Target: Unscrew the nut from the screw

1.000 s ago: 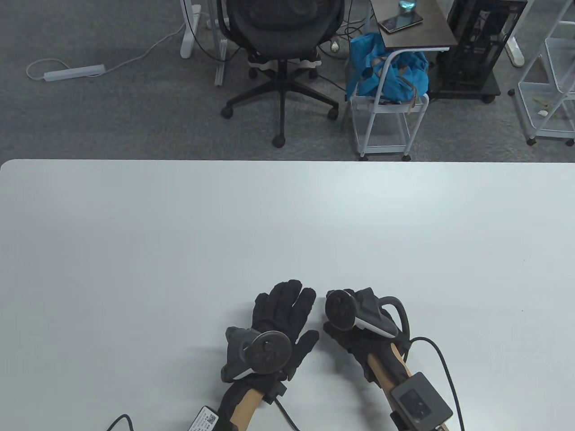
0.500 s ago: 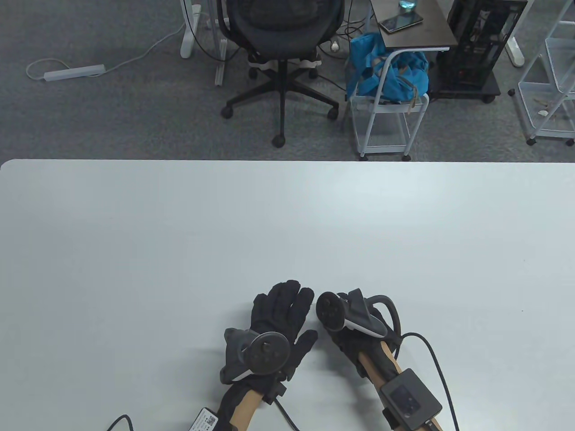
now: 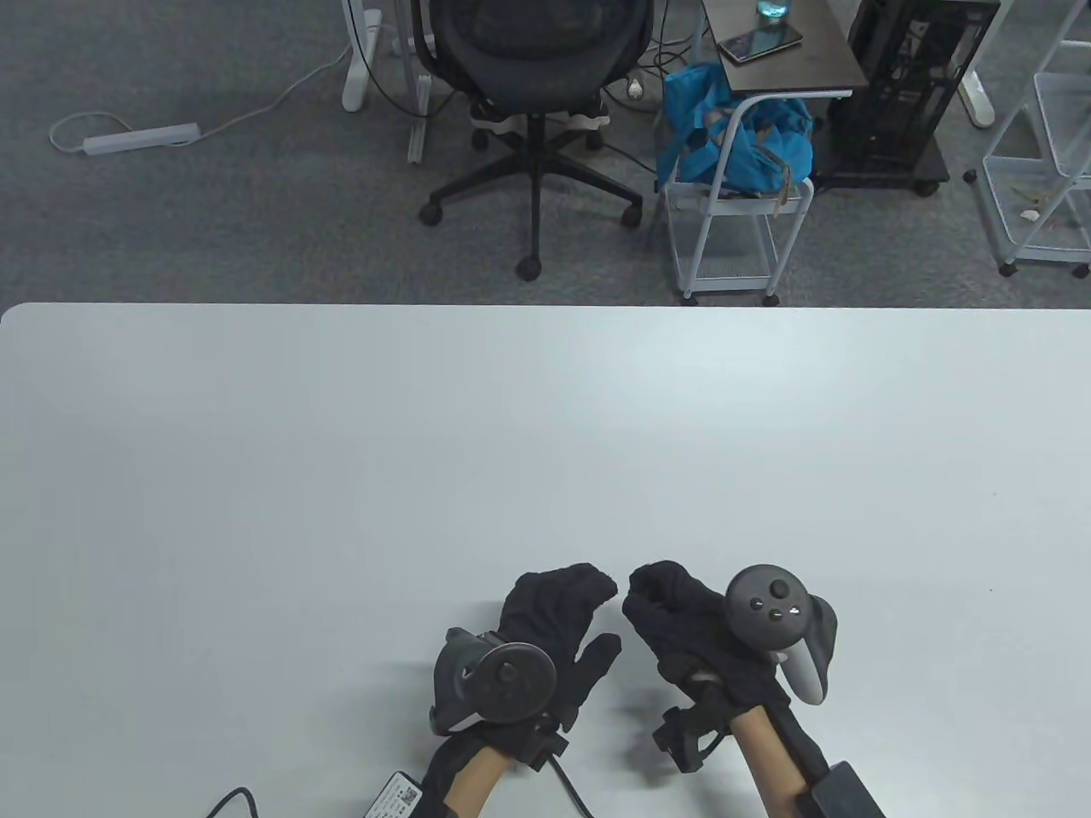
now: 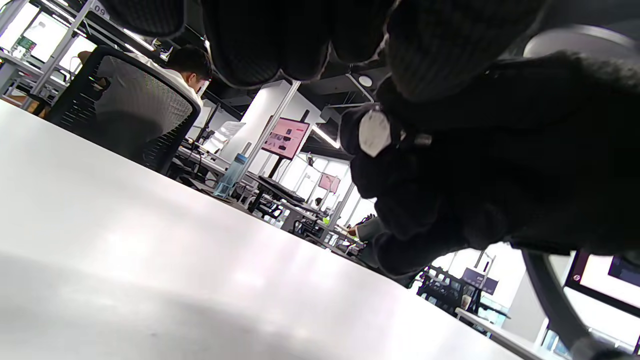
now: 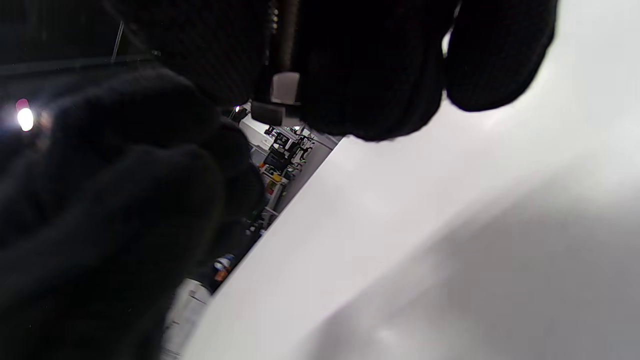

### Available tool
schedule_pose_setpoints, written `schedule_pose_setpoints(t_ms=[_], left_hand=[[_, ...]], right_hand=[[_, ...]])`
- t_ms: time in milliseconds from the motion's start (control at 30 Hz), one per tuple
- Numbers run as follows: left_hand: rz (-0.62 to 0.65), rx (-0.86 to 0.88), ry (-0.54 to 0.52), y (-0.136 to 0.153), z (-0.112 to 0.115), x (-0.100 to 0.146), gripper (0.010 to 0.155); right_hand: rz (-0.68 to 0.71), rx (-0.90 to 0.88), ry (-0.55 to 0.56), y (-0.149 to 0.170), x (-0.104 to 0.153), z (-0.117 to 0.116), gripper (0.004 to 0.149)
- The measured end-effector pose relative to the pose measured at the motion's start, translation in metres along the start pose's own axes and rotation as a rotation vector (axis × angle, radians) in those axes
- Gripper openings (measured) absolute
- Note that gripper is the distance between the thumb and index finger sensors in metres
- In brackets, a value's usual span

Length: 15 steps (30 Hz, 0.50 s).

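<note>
My two gloved hands meet above the white worktop [image 3: 341,443], near its 6 o'clock edge. My right hand [image 3: 682,626] curls its fingers around the screw [image 5: 284,55], clamping it; its long axis runs up into my grip, its head [image 4: 374,133] facing my left hand [image 3: 554,622], whose fingers curl beside it.

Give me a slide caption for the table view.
Two gloved hands, left hand and right hand, meet fingertip to fingertip above a white table.
</note>
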<state>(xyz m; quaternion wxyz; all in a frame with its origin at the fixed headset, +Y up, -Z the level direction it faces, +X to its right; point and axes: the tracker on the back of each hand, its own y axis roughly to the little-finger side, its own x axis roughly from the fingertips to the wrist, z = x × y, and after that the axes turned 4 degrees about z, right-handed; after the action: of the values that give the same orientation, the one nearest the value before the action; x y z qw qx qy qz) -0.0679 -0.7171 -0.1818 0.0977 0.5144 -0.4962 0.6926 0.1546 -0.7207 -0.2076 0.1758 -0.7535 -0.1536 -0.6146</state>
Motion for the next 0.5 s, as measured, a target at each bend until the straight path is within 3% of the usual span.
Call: schedule_pose_setpoints(t_ms=[233, 500], left_hand=[[0.013, 0.123, -0.046, -0.003, 0.004, 0.001, 0.065], [-0.042, 0.328, -0.091, 0.000, 0.007, 0.005, 0.057]], right_hand=[[-0.020, -0.290, -0.018, 0.019, 0.007, -0.001, 0.051], [0.027, -0.325, -0.007, 0.013, 0.016, -0.007, 0.053]])
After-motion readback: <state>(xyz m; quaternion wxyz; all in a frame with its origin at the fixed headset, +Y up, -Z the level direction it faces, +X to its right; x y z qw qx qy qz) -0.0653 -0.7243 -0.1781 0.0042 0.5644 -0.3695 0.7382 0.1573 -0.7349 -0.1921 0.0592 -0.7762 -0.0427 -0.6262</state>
